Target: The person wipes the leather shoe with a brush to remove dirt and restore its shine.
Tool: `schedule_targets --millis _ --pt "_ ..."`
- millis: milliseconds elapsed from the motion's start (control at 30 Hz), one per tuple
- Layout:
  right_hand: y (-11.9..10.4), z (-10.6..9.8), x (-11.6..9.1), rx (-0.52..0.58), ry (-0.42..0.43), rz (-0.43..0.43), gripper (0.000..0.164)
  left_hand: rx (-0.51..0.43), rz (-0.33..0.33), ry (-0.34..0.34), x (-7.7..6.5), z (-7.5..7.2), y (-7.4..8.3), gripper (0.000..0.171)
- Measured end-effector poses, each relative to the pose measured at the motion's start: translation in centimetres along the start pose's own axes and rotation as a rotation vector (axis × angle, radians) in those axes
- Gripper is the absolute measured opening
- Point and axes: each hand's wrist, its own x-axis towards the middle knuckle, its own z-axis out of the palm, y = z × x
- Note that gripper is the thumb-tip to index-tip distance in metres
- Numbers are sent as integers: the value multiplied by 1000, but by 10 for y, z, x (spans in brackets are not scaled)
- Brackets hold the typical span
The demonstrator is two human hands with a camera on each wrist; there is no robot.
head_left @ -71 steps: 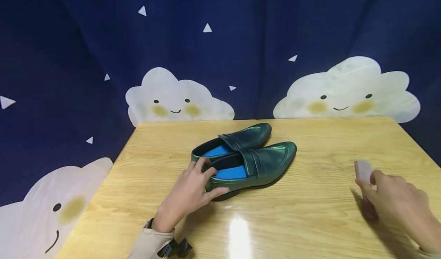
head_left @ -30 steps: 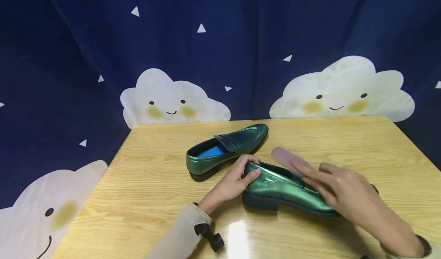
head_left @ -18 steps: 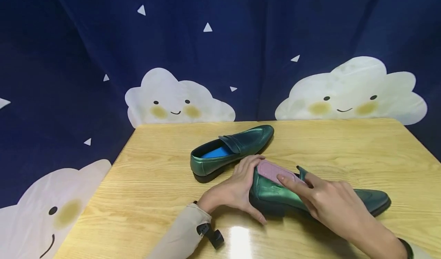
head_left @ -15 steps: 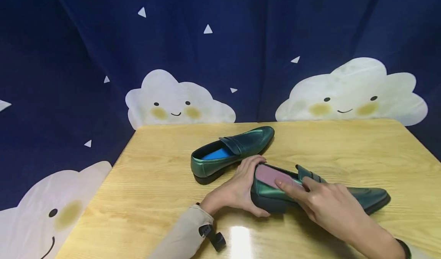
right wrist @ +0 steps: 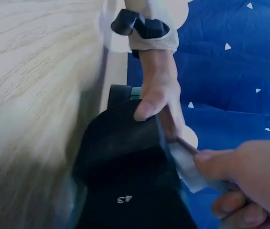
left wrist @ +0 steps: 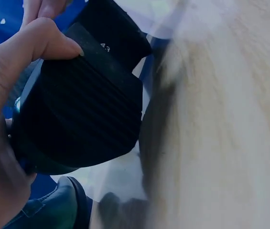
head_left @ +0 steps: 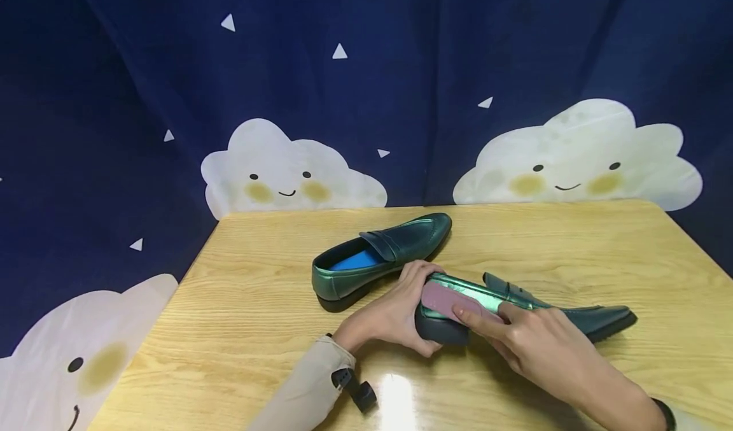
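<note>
My left hand [head_left: 395, 313] grips the heel end of a shiny green loafer [head_left: 592, 321], which is tilted with its side turned up and its toe pointing right. In the left wrist view, my thumb presses the black sole [left wrist: 87, 102] near the heel. My right hand [head_left: 541, 345] holds a pink-backed brush [head_left: 449, 300] with pale bristles [right wrist: 188, 167], its index finger lying along the back. The brush lies against the loafer's side near the heel. My right hand hides the loafer's middle in the head view.
A matching green loafer [head_left: 403, 243] with a blue insole [head_left: 357, 260] stands upright just behind my left hand. All this is on a light wooden table [head_left: 258, 278]. Behind the table hangs a dark blue curtain [head_left: 412, 68] with smiling clouds.
From beside the other loafer, the gripped one has come forward and right, away from its mate. The brush has moved left onto it, and lately the loafer has rolled to show more side.
</note>
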Motion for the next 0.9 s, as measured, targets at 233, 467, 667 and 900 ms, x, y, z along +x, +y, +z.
schedule_targets --millis 233,467,667,900 --pt "11 -7 -4 -38 -8 63 64 41 21 21 0 -2 -2 109" --pt "-2 -6 -9 42 -37 18 56 48 4 -6 1 -4 1 109" --pt "8 -3 -8 -14 19 83 59 65 -5 -16 4 -4 1 111" --pt "-2 0 -13 64 -22 20 54 60 -2 -34 3 -2 4 110"
